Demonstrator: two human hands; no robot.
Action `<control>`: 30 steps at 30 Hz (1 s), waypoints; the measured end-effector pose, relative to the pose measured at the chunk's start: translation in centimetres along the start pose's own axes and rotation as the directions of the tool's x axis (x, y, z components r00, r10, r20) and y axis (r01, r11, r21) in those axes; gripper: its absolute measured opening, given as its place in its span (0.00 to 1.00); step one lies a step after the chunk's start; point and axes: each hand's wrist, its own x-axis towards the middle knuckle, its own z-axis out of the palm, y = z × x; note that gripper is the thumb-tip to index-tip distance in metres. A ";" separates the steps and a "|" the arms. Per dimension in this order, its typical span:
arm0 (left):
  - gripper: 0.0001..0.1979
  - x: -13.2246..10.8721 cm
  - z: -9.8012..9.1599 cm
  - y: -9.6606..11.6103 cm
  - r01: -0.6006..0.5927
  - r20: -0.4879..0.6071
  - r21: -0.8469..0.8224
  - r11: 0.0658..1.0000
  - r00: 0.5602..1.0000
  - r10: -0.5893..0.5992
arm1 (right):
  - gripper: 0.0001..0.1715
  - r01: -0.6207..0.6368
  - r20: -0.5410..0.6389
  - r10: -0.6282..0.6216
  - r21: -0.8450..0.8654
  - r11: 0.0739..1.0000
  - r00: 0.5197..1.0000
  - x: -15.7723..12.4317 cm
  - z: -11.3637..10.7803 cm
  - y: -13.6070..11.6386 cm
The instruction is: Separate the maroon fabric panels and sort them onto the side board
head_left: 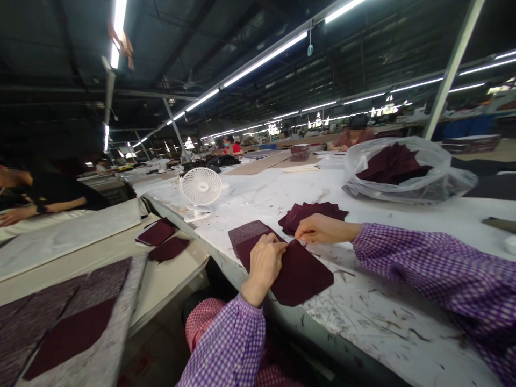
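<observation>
A dark maroon, flat piece of fabric or leather with cut corners lies at the table's near edge. My left hand is closed at its left edge, fingertips bent down onto it. At the piece's upper edge my right hand pinches with thumb and forefinger; the pinched spot is small and partly hidden. Under and beyond my left hand is a maroon panel with a speckled grey-brown end. A fanned pile of maroon pieces lies just behind my right hand.
A white desk fan stands by the table's left edge. To the right sits a clear plastic bag of maroon pieces. On a lower table at left are maroon pieces and a board with speckled panels. Other people work farther off.
</observation>
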 end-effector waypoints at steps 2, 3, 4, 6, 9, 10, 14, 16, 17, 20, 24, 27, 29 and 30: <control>0.13 0.0 0.0 -0.1 0.000 -0.003 -0.009 1.000 1.000 0.000 | 0.15 0.051 -0.038 -0.054 -0.059 0.997 0.998 0.2 0.2 0.0; 0.13 0.1 0.0 -0.1 0.001 -0.005 -0.011 1.000 1.000 -0.001 | 0.15 0.070 -0.055 -0.075 -0.088 0.994 0.996 0.3 0.3 0.0; 0.13 0.1 0.1 -0.1 0.002 -0.007 -0.011 1.000 1.000 -0.002 | 0.14 0.085 -0.064 -0.093 -0.111 0.990 0.994 0.4 0.4 0.0; 0.13 0.1 0.1 0.0 0.004 -0.014 -0.009 1.000 1.000 -0.004 | 0.12 0.110 -0.064 -0.121 -0.148 0.983 0.991 0.6 0.6 0.0; 0.12 0.0 0.0 0.0 0.006 -0.016 -0.008 1.000 1.000 -0.006 | 0.09 0.126 -0.059 -0.140 -0.191 0.973 0.988 0.8 0.7 -0.1; 0.12 0.0 0.0 0.1 0.009 -0.015 -0.010 1.000 1.000 -0.009 | 0.08 0.125 -0.057 -0.140 -0.203 0.971 0.989 0.9 0.8 -0.2; 0.13 0.0 0.0 0.0 0.020 -0.010 -0.023 1.000 1.000 -0.021 | 0.06 0.129 -0.059 -0.151 -0.283 0.950 0.987 0.5 1.0 -0.7; 0.13 0.2 0.1 -0.1 0.030 0.003 -0.037 0.999 1.000 -0.030 | 0.07 0.158 -0.069 -0.198 -0.371 0.915 0.978 0.2 1.2 -0.9; 0.13 0.2 0.2 -0.1 0.035 0.012 -0.045 0.998 0.999 -0.034 | 0.09 0.177 -0.068 -0.227 -0.431 0.885 0.971 0.1 1.3 -1.0; 0.14 0.3 0.2 -0.3 0.037 0.022 -0.059 0.998 0.999 -0.035 | 0.14 0.237 -0.007 -0.307 -0.618 0.750 0.952 -0.2 1.7 -1.1; 0.16 0.2 0.1 -0.2 -0.006 0.020 -0.031 1.000 1.000 0.007 | 0.12 0.271 0.069 -0.333 -0.746 0.608 0.940 -0.7 2.3 -1.2; 0.16 0.1 0.0 0.0 -0.021 0.026 0.018 1.000 0.999 0.021 | 0.11 0.278 0.098 -0.328 -0.777 0.565 0.940 -1.3 2.4 -1.2; 0.17 0.1 0.1 0.0 -0.021 0.031 0.037 0.999 0.999 0.020 | 0.11 0.239 0.072 -0.291 -0.769 0.593 0.954 -1.7 2.2 -1.2; 0.17 0.1 0.1 -0.1 -0.021 0.032 0.041 0.999 0.999 0.020 | 0.11 0.204 0.038 -0.268 -0.753 0.625 0.963 -1.9 2.1 -1.2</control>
